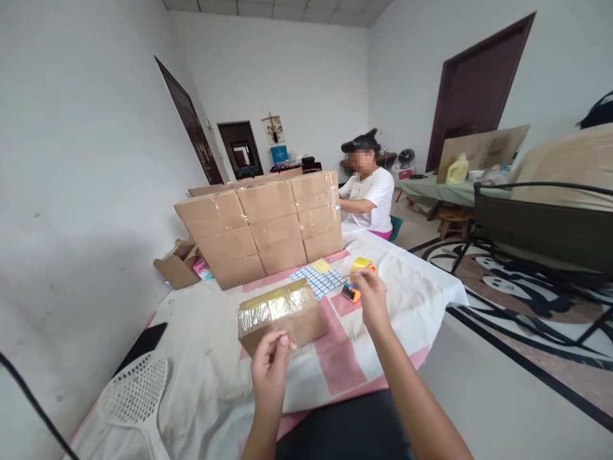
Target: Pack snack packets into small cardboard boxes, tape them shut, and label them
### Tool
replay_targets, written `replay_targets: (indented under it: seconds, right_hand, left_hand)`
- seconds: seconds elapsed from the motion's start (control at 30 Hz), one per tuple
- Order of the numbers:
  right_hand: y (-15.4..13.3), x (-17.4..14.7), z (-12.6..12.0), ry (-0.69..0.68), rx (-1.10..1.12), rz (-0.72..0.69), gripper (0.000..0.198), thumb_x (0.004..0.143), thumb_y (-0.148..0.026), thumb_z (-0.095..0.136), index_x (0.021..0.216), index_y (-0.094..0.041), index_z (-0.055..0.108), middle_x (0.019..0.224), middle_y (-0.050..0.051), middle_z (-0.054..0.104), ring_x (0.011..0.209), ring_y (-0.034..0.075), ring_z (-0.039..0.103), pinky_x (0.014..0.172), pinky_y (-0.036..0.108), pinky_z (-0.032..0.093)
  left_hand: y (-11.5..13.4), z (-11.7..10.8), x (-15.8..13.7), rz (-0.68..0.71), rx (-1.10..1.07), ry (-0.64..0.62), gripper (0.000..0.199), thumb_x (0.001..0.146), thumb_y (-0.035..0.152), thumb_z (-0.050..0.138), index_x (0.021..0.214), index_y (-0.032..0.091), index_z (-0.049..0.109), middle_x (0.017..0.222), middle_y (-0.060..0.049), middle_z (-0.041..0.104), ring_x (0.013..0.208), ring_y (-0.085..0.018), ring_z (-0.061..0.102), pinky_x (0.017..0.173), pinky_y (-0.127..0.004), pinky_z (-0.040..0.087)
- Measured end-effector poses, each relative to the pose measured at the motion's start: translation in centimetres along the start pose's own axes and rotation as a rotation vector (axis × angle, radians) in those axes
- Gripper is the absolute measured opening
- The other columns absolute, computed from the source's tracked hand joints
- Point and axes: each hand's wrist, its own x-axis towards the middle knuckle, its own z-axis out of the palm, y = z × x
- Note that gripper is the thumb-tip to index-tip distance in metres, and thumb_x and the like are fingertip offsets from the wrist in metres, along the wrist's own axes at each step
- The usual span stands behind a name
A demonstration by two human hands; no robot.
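My left hand is closed in a pinch before the near side of a small cardboard box with shiny clear tape across its top. What its fingertips hold, if anything, is too small to tell. With its fingers also pinched together, my right hand overlaps a tape dispenser with a yellow roll and orange and black parts. I cannot tell whether it touches the dispenser. Behind the box lies a sheet of blue-bordered white labels, with a small yellow piece at its far edge.
Stacked taped cartons form a wall at the back of the cloth-covered table. An open carton stands at left, a white fly swatter near front left. Across the table sits a co-worker in a white shirt.
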Motion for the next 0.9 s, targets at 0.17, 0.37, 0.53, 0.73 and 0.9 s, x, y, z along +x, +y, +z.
replay_targets:
  seconds: [0.17,0.37,0.53,0.73,0.9]
  right_hand:
    - [-5.8,-5.1,4.1,-0.816,-0.074,-0.182,0.013,0.084,-0.032,0.073,0.087,-0.020,0.078,0.085,0.001,0.075,0.074,0.016,0.063,0.066,0.024,0.045]
    - [-6.7,-5.6,5.5,-0.893,-0.345,-0.503,0.018,0.082,-0.007,0.072,0.069,-0.019,0.070,0.072,0.000,0.070,0.078,0.018,0.062,0.078,0.029,0.044]
    - [-8.1,-0.3,3.0,-0.422,-0.231,-0.549,0.016,0.093,-0.020,0.065,0.078,-0.020,0.071,0.086,0.005,0.074,0.087,0.021,0.062,0.085,0.036,0.043]
    - [-10.2,3.2,4.3,-0.908,-0.017,-0.229,0.024,0.083,-0.039,0.076,0.072,-0.018,0.072,0.101,0.005,0.070,0.087,0.017,0.062,0.080,0.031,0.043]
    - [-7.1,3.4,9.1,-1.189,-0.071,-0.047,0.033,0.081,-0.047,0.074,0.075,-0.015,0.070,0.095,0.005,0.072,0.087,0.018,0.062,0.080,0.030,0.046]
  left_hand:
    - [1.3,0.6,-0.2,-0.023,0.030,-0.052,0.049,0.073,0.061,0.079,0.094,0.018,0.068,0.065,0.002,0.064,0.046,-0.006,0.042,0.043,-0.017,0.033]
    - [1.7,1.6,-0.2,-0.041,0.111,-0.074,0.054,0.074,0.063,0.077,0.101,0.017,0.069,0.058,0.004,0.059,0.045,-0.006,0.040,0.042,-0.018,0.030]
    - [0.1,0.8,-0.8,-0.030,0.281,-0.056,0.042,0.083,0.055,0.069,0.102,0.016,0.069,0.041,0.009,0.045,0.037,-0.009,0.037,0.042,-0.020,0.029]
    - [1.2,-0.6,1.8,0.307,0.582,-0.011,0.030,0.086,0.045,0.065,0.106,0.023,0.072,0.115,-0.010,0.075,0.117,-0.029,0.065,0.109,-0.045,0.043]
    - [1.6,-0.5,5.2,0.473,1.228,-0.111,0.054,0.097,0.036,0.053,0.147,0.017,0.047,0.144,-0.020,0.061,0.143,-0.035,0.047,0.123,-0.069,0.002]
